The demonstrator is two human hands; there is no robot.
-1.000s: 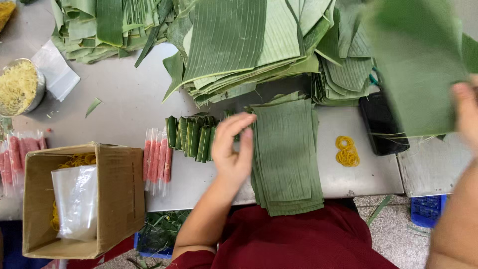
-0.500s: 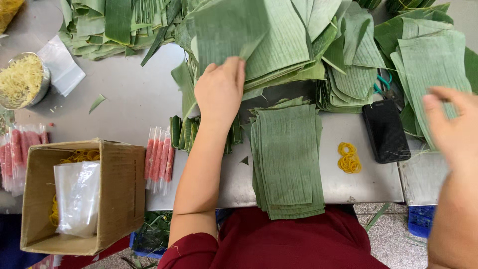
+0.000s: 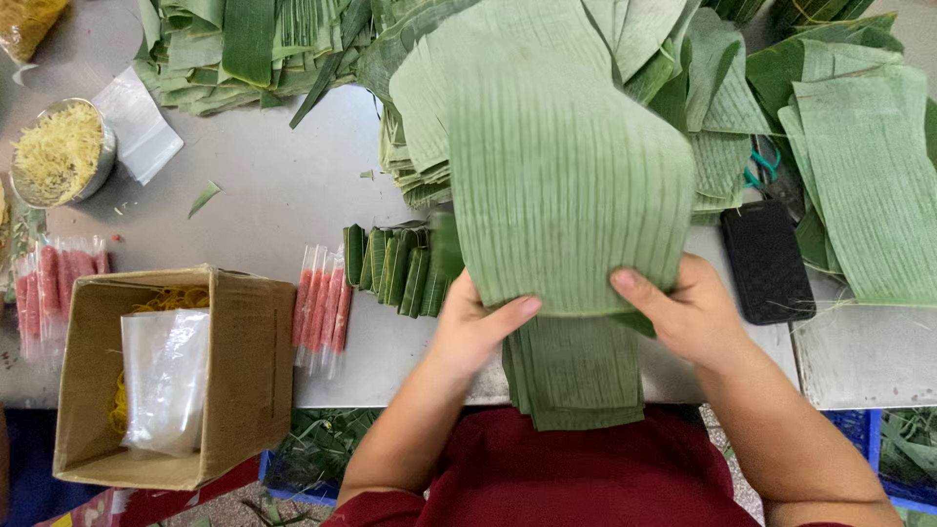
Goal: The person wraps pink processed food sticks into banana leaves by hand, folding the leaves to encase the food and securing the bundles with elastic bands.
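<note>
head view: left hand [image 3: 475, 327] and right hand [image 3: 686, 310] both closed on near edge of large banana leaf sheet [image 3: 571, 185], thumbs on top, sheet lifted over stack of cut leaves [image 3: 576, 376] at near table edge. folded leaf bundles [image 3: 395, 262] just left. black phone [image 3: 767, 262] right. cardboard box [image 3: 176, 376] near left.

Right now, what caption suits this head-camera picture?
Both hands, left hand and right hand, hold a green leaf sheet above a leaf stack.
</note>
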